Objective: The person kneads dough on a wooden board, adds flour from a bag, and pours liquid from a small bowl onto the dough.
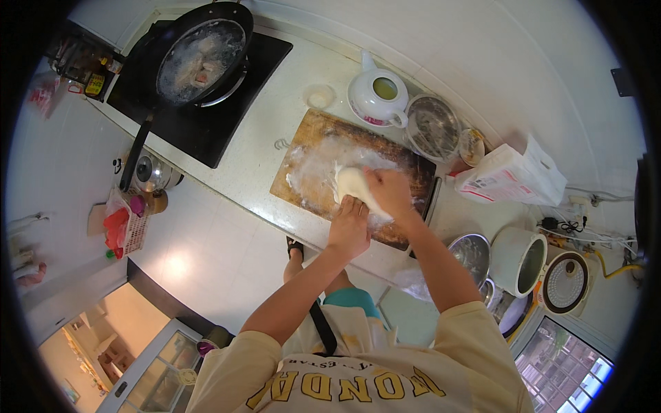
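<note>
A pale lump of dough (pixel 353 181) lies on a floured wooden cutting board (pixel 294 180), stretched out towards the board's near right side. My left hand (pixel 352 222) holds the dough's near edge, its fingertips on top. My right hand (pixel 391 193), slightly blurred, grips the dough from the right with the fingers curled over it. White flour is spread over the middle of the board around the dough. Part of the dough is hidden beneath both hands.
A black wok (pixel 242 31) of bubbling liquid with food pieces sits on the stove (pixel 227 124), handle over the counter edge. Behind the board stand a white teapot (pixel 364 100), a clear bowl (pixel 433 124) and a white paper bag (pixel 511 173). A metal bowl (pixel 471 253) is at right.
</note>
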A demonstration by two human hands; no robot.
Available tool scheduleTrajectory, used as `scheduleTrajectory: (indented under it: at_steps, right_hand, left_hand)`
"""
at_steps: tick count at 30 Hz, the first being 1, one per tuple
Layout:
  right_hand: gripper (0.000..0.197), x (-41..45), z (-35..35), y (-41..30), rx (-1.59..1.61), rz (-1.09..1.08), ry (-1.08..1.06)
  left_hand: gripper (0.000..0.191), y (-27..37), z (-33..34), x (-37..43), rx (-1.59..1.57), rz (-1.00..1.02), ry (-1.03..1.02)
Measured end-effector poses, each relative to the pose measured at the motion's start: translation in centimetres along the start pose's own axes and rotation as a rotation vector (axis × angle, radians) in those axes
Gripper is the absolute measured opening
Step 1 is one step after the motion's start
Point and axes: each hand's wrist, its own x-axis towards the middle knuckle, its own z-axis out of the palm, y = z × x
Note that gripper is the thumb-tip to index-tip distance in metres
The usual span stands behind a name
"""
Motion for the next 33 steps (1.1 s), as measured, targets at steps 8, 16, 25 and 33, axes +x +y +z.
scheduleTrajectory:
  at_steps: [8, 16, 25, 33]
  right_hand:
    - [0.049, 3.1, 4.8, -2.3, -0.054, 0.196, 0.279]
    - [0.034, 2.0, 1.4, -4.0, 0.184, 0.034, -0.321]
    - [0.024, 4.3, 4.0, -2.3, -0.319, -0.667, 0.225]
    - [0.024, 10.2, 3.4, -2.0, -0.272, -0.612, 0.194]
  left_hand:
    - [0.069, -0.3, -0.6, -0.2, 0.236, 0.046, -0.102]
    - [0.06, -0.5, -1.6, -0.2, -0.008, 0.015, -0.057]
    - [0.068, 0.1, -2.0, 0.8, 0.04, -0.054, -0.237]
    - [0.089, 0.8, -1.1, 0.2, 0.061, -0.017, -0.041]
